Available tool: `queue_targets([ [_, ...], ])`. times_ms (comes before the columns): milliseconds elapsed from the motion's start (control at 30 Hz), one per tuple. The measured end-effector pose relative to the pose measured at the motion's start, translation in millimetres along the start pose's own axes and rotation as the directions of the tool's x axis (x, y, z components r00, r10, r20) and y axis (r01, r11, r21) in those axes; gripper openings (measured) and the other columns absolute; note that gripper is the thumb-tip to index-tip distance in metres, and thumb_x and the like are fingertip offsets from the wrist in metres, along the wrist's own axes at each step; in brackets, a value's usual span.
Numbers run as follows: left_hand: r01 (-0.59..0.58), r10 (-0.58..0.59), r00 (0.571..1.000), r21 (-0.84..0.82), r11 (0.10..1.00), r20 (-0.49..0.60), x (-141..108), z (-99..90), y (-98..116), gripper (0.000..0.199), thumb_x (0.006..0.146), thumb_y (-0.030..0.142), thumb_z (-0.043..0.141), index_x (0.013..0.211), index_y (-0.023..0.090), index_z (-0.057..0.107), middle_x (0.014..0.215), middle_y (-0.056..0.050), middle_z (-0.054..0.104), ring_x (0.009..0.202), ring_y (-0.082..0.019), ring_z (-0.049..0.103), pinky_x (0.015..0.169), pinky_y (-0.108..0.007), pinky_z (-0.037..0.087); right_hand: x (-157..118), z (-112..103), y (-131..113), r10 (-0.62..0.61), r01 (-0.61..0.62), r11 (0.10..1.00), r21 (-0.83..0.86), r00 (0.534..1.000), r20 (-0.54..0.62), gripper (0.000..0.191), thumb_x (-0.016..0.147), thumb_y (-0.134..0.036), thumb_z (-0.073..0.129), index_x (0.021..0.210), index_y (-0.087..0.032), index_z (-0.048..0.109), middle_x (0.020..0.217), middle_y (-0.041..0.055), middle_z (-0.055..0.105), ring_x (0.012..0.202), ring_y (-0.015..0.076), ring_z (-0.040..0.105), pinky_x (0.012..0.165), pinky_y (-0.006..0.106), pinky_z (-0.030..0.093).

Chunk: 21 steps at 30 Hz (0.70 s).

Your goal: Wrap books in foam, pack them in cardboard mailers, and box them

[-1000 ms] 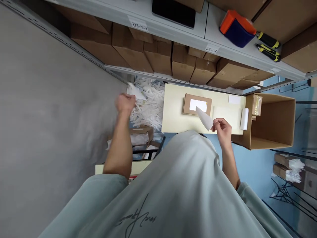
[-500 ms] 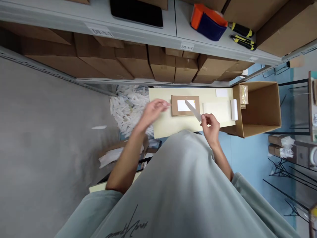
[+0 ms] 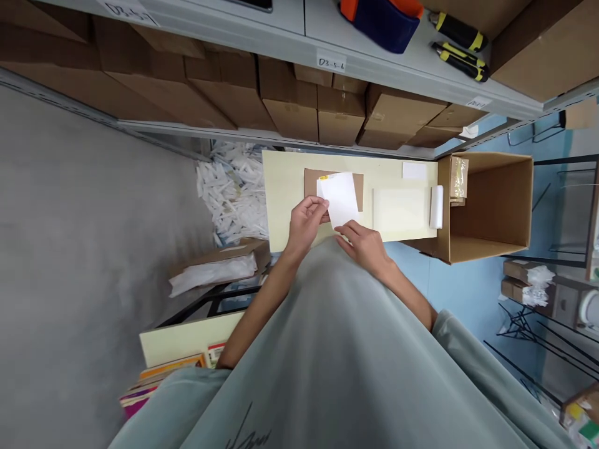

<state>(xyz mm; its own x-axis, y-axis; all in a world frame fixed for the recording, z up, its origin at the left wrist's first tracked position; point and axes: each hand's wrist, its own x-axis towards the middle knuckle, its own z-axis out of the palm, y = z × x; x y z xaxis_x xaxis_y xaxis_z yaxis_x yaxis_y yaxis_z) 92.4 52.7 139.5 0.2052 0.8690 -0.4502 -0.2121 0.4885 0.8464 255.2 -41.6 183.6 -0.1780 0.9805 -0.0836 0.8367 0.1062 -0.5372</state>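
Between my two hands is a white paper sheet (image 3: 342, 194) with a small yellow mark at its top left. My left hand (image 3: 306, 226) pinches the sheet's left edge. My right hand (image 3: 362, 244) has its fingers closed on the lower right corner. Behind the sheet lies a flat brown cardboard box (image 3: 312, 182), partly covered by it, on the cream tabletop (image 3: 285, 187). A pale stack of sheets (image 3: 397, 209), a small white card (image 3: 414, 170) and a white roll (image 3: 436, 207) are on the right part of the tabletop.
An open cardboard carton (image 3: 491, 206) stands at the table's right end. Across the far side runs a grey shelf (image 3: 276, 43) with brown boxes, cutters (image 3: 461, 62) and a blue-orange tape dispenser (image 3: 386, 25). White paper strips (image 3: 238, 193) are heaped at the left.
My left hand has moved in to the sheet and taken hold of its edge. The sheet has turned to show its face above the box. The view has shifted a little.
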Motion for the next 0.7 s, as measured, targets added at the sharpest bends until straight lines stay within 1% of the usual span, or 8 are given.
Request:
queue_targets([
  [67, -0.046, 0.049, 0.998, 0.057, 0.997, -0.041, 1, 5.6, -4, 0.047, 0.083, 0.063, 0.091, 0.089, 0.024, 0.065, 0.082, -0.001, 0.073, 0.085, -0.021, 0.077, 0.085, -0.037, 0.069, 1, -7, 13, 0.053, -0.054, 0.988, 0.144, 0.999, 0.014, 0.028, 0.118, -0.046, 0.059, 0.118, -0.028, 0.081, 0.115, 0.0047, 0.082, 0.081, 0.0155, 0.075, 0.07, 0.028, 0.055],
  [167, -0.093, 0.104, 0.99, 0.117, 0.989, -0.099, 0, 16.1, -8, 0.049, 0.086, 0.068, 0.087, 0.092, 0.025, 0.064, 0.089, -0.002, 0.073, 0.091, -0.021, 0.076, 0.089, -0.037, 0.068, 4, -20, 38, 0.262, -0.214, 0.905, 0.368, 0.961, -0.084, 0.04, 0.112, -0.062, 0.062, 0.099, -0.03, 0.082, 0.104, 0.0045, 0.082, 0.075, 0.0181, 0.073, 0.073, 0.032, 0.06],
  [200, -0.101, 0.117, 0.986, 0.13, 0.986, -0.119, -1, 20.1, -9, 0.049, 0.088, 0.07, 0.086, 0.094, 0.026, 0.064, 0.091, -0.002, 0.073, 0.093, -0.021, 0.075, 0.09, -0.038, 0.068, 5, -23, 47, 0.344, -0.274, 0.851, 0.449, 0.935, -0.082, 0.044, 0.109, -0.067, 0.065, 0.093, -0.029, 0.081, 0.098, 0.0045, 0.082, 0.072, 0.0188, 0.072, 0.071, 0.034, 0.061],
  [267, -0.112, 0.136, 0.978, 0.148, 0.983, -0.161, -2, 29.0, -11, 0.051, 0.089, 0.073, 0.083, 0.096, 0.026, 0.063, 0.093, -0.002, 0.072, 0.094, -0.021, 0.075, 0.092, -0.038, 0.067, 9, -27, 63, 0.467, -0.387, 0.688, 0.614, 0.884, 0.032, 0.05, 0.098, -0.075, 0.074, 0.084, -0.027, 0.08, 0.088, 0.0043, 0.081, 0.066, 0.0191, 0.071, 0.064, 0.034, 0.06],
  [367, -0.116, 0.15, 0.966, 0.163, 0.98, -0.212, -4, 43.6, -17, 0.052, 0.09, 0.076, 0.08, 0.098, 0.027, 0.062, 0.094, -0.002, 0.072, 0.094, -0.02, 0.074, 0.09, -0.036, 0.067, 13, -27, 78, 0.508, -0.49, 0.406, 0.771, 0.823, 0.255, 0.056, 0.082, -0.079, 0.085, 0.083, -0.024, 0.08, 0.083, 0.0051, 0.081, 0.061, 0.0174, 0.07, 0.055, 0.03, 0.057],
  [433, -0.118, 0.153, 0.961, 0.16, 0.98, -0.231, -5, 52.9, -22, 0.053, 0.091, 0.076, 0.079, 0.099, 0.028, 0.062, 0.094, -0.002, 0.072, 0.093, -0.02, 0.074, 0.089, -0.036, 0.067, 16, -25, 83, 0.525, -0.495, 0.307, 0.813, 0.8, 0.289, 0.055, 0.077, -0.077, 0.088, 0.087, -0.023, 0.081, 0.088, 0.0061, 0.083, 0.063, 0.0165, 0.071, 0.055, 0.028, 0.057],
  [600, -0.136, 0.167, 0.956, 0.14, 0.981, -0.242, -4, 72.5, -30, 0.051, 0.092, 0.075, 0.08, 0.101, 0.027, 0.063, 0.09, 0.0, 0.071, 0.089, -0.019, 0.073, 0.088, -0.036, 0.068, 22, -23, 90, 0.591, -0.465, 0.244, 0.851, 0.767, 0.249, 0.049, 0.08, -0.07, 0.087, 0.093, -0.023, 0.079, 0.094, 0.005, 0.081, 0.069, 0.0157, 0.074, 0.058, 0.027, 0.058],
  [700, -0.159, 0.188, 0.952, 0.135, 0.978, -0.24, -3, 79.9, -33, 0.051, 0.092, 0.075, 0.08, 0.101, 0.027, 0.065, 0.087, 0.0, 0.072, 0.087, -0.019, 0.074, 0.086, -0.036, 0.067, 26, -25, 97, 0.596, -0.443, 0.216, 0.87, 0.766, 0.241, 0.047, 0.082, -0.068, 0.086, 0.094, -0.023, 0.077, 0.097, 0.0047, 0.08, 0.071, 0.0154, 0.074, 0.061, 0.028, 0.059],
])
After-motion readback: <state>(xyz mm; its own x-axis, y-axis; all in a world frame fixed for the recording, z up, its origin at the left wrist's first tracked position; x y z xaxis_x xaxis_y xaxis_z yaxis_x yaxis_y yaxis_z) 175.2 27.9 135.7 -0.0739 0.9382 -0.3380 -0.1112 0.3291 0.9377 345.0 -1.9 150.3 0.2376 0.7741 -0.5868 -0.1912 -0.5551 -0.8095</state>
